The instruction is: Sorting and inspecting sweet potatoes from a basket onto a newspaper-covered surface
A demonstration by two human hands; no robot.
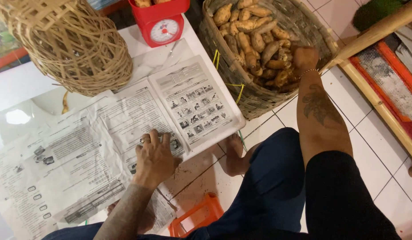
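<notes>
The right hand [305, 58] is deep in a big woven basket [321, 42] full of pale brown roots [255, 40]. Its fingers are down among the roots, so I cannot tell if they are closed on one or just touching.

The left hand [156, 158] lies flat and loose on sheets of printed paper [81, 151]. It holds nothing. The paper is spread over a low white bench [19, 84], and no roots lie on it near this hand.

Past the left hand, at the far side of the bench, stands a red kitchen scale [161, 22]. A few roots already sit in its pan [148, 3]. To the left of the scale is a round wicker cage [70, 44].

It looks like the work has only just begun. A few roots are up on the scale, but the basket by the right hand is close to full, so most of them seem left to go.

Below the left hand, on the tiled floor [370, 146], sits a small orange stool [197, 218].
</notes>
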